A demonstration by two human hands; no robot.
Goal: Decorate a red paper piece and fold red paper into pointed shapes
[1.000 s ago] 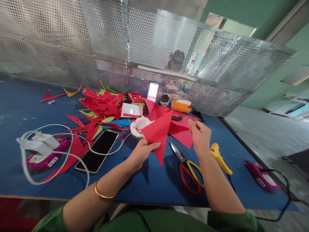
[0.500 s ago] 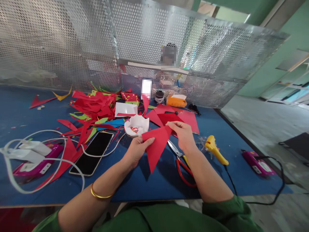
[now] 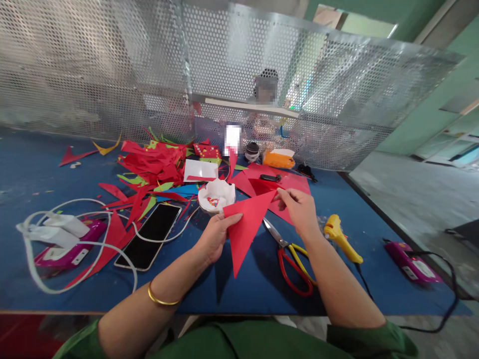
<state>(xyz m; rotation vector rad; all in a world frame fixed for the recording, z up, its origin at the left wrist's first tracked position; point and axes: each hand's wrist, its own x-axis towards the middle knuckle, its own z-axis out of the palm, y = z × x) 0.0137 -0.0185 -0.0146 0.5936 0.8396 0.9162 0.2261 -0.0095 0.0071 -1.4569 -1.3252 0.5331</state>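
A red triangular piece of paper (image 3: 247, 227) is held up above the blue table, one point hanging down. My left hand (image 3: 215, 237) pinches its left corner, thumb on the front face. At the upper right corner, the fingertips of my right hand (image 3: 297, 209) are closed on the paper. Below my right hand lie scissors (image 3: 286, 254) with one red and one yellow handle, blades partly apart. Just beyond my left hand stands a white paper bowl (image 3: 220, 192) with small colored bits inside. Red sheets (image 3: 292, 184) lie behind the held piece, a small black object on them.
Red and green paper scraps (image 3: 153, 162) pile up at the back left. A black phone (image 3: 151, 237), white charger cables (image 3: 28, 254) and a purple power strip (image 3: 77, 249) lie left. At right are a yellow glue gun (image 3: 340, 237) and another purple strip (image 3: 411, 262). A perforated metal screen (image 3: 232, 55) stands behind.
My right hand has shifted slightly right, and its fingers have changed position at the paper's corner. The view has moved a little, showing more of the scissors. My left hand keeps its pinch.
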